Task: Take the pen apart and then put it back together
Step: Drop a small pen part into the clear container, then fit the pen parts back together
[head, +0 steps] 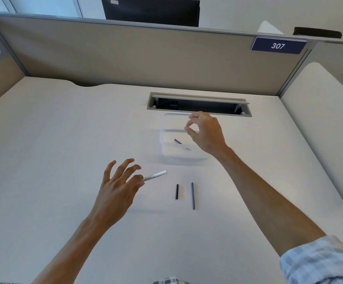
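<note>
My left hand [118,186] pinches the white pen barrel [156,175] between thumb and forefinger, the other fingers spread; the barrel points up and right above the desk. On the desk to its right lie a short black cap [176,191] and a longer dark refill [192,195], side by side and apart. My right hand [204,133] hovers over a clear plastic box [164,128], thumb and forefinger curled close together; I cannot tell if anything small is between them. Inside the box lies another dark pen piece [178,141].
The white desk [64,160] ends at a grey partition [125,58] with a sign reading 307. An open cable slot [199,104] sits just behind the clear box. A white side panel [320,119] bounds the right.
</note>
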{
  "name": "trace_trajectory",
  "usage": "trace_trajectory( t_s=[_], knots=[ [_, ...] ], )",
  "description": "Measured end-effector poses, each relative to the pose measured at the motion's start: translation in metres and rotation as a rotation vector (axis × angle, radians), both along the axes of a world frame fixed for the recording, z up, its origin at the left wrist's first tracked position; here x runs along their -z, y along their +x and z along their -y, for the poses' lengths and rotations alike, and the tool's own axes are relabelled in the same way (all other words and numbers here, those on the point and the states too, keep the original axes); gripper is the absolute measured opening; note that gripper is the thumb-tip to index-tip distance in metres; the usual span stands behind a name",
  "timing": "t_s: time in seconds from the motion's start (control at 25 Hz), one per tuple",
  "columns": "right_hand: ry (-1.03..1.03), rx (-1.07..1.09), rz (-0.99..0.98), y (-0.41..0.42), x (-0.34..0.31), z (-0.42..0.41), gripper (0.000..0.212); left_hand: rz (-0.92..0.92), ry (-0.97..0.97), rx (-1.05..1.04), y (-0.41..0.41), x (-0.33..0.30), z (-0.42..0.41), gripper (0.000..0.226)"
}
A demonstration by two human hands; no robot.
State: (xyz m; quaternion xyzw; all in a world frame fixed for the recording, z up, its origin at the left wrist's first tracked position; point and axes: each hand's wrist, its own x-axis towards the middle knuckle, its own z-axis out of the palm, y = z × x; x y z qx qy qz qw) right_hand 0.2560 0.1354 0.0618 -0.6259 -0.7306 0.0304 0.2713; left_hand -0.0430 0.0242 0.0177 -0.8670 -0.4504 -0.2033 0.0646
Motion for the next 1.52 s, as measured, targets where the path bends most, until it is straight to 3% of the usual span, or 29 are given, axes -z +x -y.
trace_trajectory(
  t_s=[0.24,0.44,0.88,1.2,1.32,1.52],
  knots=[
    [-0.05,0.02,-0.124,-0.01,0.027,0.063,0.008,0.014,0.002,-0.006,0.004,-0.001,0.006,0.031],
    [-0.215,0.127,-0.249,-0.013,0.065,0.127,0.008,0.011,0.005,-0.007,0.006,-0.006,0.011,0.029],
    [-0.282,0.319,-0.065,-0.031,0.101,0.17,0.022,0.0,0.015,0.006,0.015,-0.009,0.027,0.027],
    [-0.239,0.364,-0.093,-0.038,0.105,0.173,0.008,-0.017,-0.008,-0.006,0.019,-0.005,0.039,0.028],
    [-0.265,0.395,-0.238,-0.034,0.097,0.175,0.008,-0.028,-0.011,-0.013,0.019,-0.006,0.04,0.028],
    [-0.272,0.38,-0.749,-0.017,0.075,0.18,0.006,-0.027,-0.015,-0.015,0.019,-0.008,0.039,0.031]
  ],
)
